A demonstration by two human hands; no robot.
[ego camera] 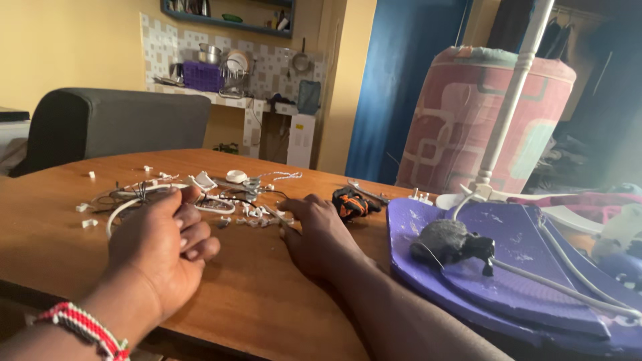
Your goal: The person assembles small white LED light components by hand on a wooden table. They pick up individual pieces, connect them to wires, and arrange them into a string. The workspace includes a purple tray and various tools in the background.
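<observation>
Just beyond the hands on the desk lie white plastic bits; left hand loosely curled, right hand flat, both empty.

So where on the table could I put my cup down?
Bare wood shows on the table at the far left, beyond the left hand, and near the front edge between both hands. It is crowded around the white bits and wires, near the right hand, and on the purple board.

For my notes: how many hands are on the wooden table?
2: the left hand rests curled beside the white cable; the right hand lies among small white plastic pieces.
</observation>
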